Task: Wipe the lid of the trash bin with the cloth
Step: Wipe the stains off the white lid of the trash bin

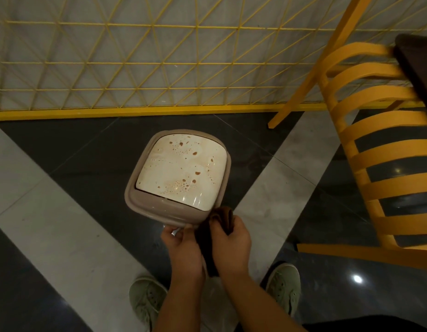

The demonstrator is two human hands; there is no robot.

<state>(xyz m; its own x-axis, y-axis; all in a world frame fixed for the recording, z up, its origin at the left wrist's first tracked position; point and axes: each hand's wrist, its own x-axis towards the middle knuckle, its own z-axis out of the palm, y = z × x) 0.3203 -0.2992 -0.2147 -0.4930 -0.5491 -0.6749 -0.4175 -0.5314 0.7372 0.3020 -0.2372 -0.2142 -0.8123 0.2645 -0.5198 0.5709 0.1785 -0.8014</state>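
Both hands are closed on the dark brown cloth (216, 232) just at the near edge of the trash bin (145, 207): the right hand (231, 245) grips the bunched upper end, whose folded tip rises against the bin's near right corner, while the left hand (183, 248) pinches the cloth's left side with its fingertips close under the bin's near rim — whether they touch the rim I cannot tell. The forearms come in low from the person's body and nearly meet at the wrists, knuckles up, the cloth hanging down between them. This looks like the gathering of the cloth before the first pass, since the cream lid (181, 171) beyond the hands is spotted all over with brown droplets and a thin film, thickest at its far edge and near its front. To do it well, I would fold the cloth into a flat pad rather than a wad, lay the right palm on it, and draw it from the lid's far edge toward the near one in overlapping strokes — the left hand could steady the bin's rim, as the lid may tip inward under pressure. The bin stands on the grey-and-dark floor (63, 212), in front of the yellow mesh fence (135, 68), with a yellow chair (375, 140) off to its right and the person's pale shoes (145, 298) nearer than it.
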